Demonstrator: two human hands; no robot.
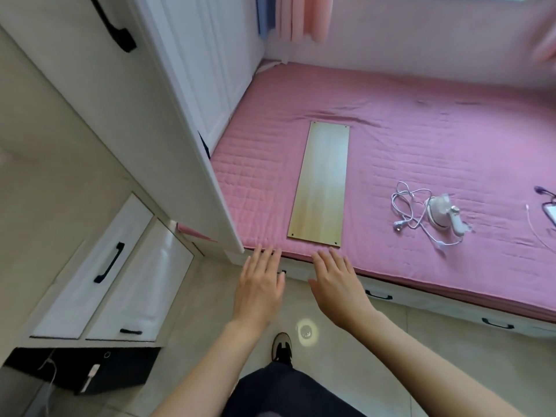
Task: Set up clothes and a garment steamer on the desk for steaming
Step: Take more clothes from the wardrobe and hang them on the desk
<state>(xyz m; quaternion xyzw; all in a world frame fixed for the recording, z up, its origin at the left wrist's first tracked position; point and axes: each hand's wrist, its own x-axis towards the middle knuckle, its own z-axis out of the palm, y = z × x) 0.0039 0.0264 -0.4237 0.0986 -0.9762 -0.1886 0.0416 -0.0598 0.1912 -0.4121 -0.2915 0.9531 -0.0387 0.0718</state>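
A small white garment steamer (pixel 444 215) lies on the pink mattress (pixel 421 139), its white cord (pixel 410 206) coiled to its left with the plug beside it. A long pale wooden board (pixel 320 183) lies flat on the mattress, reaching to its near edge. My left hand (pixel 260 285) and my right hand (pixel 337 282) are stretched out side by side over the floor, fingers straight, fingertips just short of the mattress edge below the board. Both hold nothing. No clothes are in view.
A white wardrobe door (pixel 192 121) stands open at the left, its corner close to my left hand. White drawers with black handles (pixel 109 263) sit lower left. Drawers (pixel 379 295) run under the bed. A phone with cables (pixel 549 212) lies at the right edge.
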